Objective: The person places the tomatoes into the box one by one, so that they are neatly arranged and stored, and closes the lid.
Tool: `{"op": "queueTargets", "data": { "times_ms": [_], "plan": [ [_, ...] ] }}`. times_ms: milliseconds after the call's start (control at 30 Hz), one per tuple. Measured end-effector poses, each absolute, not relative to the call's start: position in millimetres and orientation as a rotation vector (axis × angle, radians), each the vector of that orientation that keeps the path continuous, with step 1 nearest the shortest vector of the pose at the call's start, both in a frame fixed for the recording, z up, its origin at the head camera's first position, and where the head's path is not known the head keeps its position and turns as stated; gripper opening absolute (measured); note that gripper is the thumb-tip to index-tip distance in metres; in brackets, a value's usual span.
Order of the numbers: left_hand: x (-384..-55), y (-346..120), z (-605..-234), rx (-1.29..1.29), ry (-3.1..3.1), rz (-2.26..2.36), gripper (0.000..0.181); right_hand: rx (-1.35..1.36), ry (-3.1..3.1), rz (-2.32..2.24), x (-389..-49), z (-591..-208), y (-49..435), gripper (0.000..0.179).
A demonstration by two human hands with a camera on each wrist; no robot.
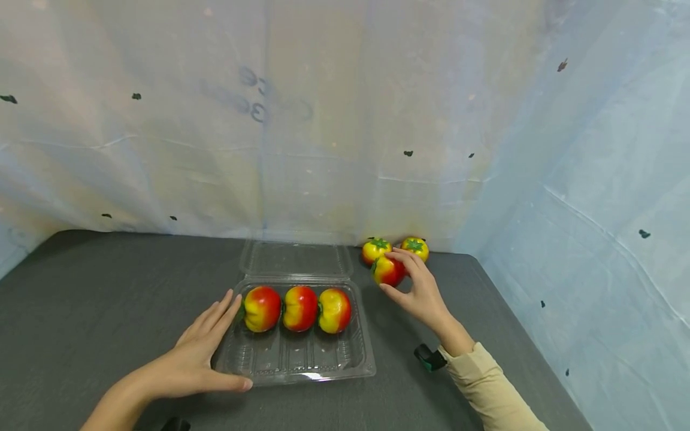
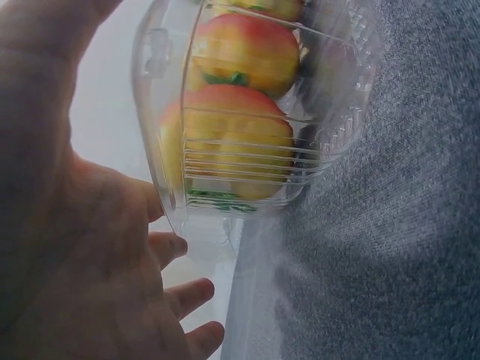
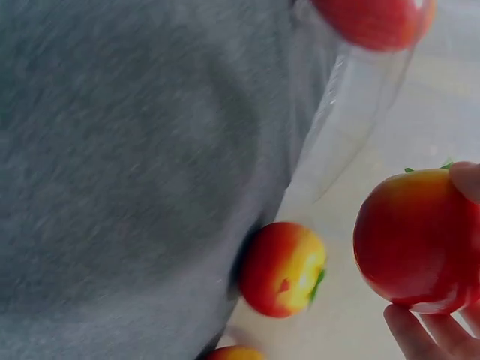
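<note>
My right hand [image 1: 423,293] pinches a red-and-yellow fruit [image 1: 387,271] with a green leafy cap between thumb and fingertips. In the right wrist view, that fruit [image 3: 416,240] hangs above the table's level. A clear plastic clamshell box [image 1: 296,378] lies with its lid folded back. Three similar fruits, the middle one [image 1: 300,308], sit in a row along its far side, lying sideways. Beside the box's left edge, my left hand [image 1: 196,359] has its fingers extended and thumb spread at the near corner. The left wrist view shows those fingertips [image 2: 195,292] around the rim.
Two more such fruits, a left one [image 1: 375,250] and a right one [image 1: 415,248], stand caps up near the table's back edge. The transparent lid [image 1: 296,258] lies toward the back wall. Pale plastic sheeting [image 1: 334,120] rises behind the dark grey table [image 1: 135,287].
</note>
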State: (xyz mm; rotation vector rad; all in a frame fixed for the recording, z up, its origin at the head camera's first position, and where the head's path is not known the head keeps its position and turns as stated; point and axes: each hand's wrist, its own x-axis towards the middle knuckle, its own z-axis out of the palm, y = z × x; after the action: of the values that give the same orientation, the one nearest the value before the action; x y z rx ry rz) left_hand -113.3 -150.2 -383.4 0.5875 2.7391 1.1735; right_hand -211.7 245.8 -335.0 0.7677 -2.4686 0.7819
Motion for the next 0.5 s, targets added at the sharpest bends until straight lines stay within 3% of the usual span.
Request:
{"op": "queueTargets", "data": {
  "times_ms": [500],
  "plan": [
    [-116, -143, -380, 0.619, 2.753, 1.125, 0.124, 0.858, -2.434, 0.91, -196, -316, 222, 0.06]
  ]
}}
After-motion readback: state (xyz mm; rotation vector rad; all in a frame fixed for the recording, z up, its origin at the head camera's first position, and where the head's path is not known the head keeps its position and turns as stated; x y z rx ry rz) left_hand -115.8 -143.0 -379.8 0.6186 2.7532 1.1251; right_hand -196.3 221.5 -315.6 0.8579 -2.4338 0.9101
